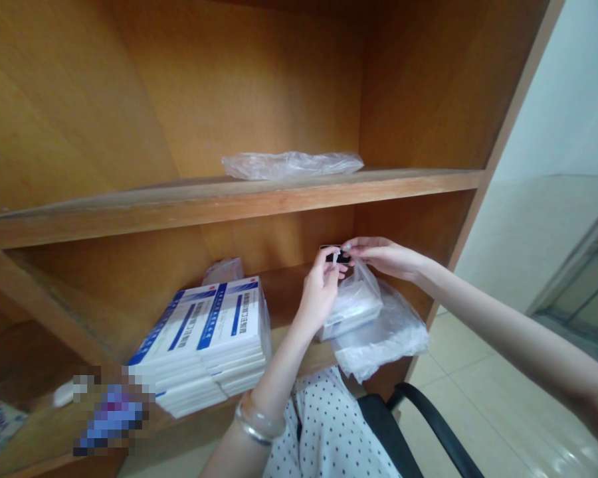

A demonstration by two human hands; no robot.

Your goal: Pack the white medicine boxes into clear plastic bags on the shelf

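Observation:
My left hand point(321, 285) is at the right end of the lower shelf, its fingers closed on a twisted bit of clear plastic bag point(356, 297). Coming in from the right, my right hand point(386, 257) pinches the gathered top of the same bag. White, flat, stacked items show faintly through the plastic; their kind is hard to make out. Beneath and to the right spreads more crumpled clear plastic point(386, 335), hanging over the shelf edge. Behind my fingertips lies a small dark object point(345, 256), mostly hidden.
Stacks of white and blue booklets point(214, 325) stand left of my left forearm. Another clear plastic bag point(294, 164) lies flat on the upper shelf point(259, 198). A black chair armrest point(433, 421) is below right. Blurred items point(112, 415) sit at lower left.

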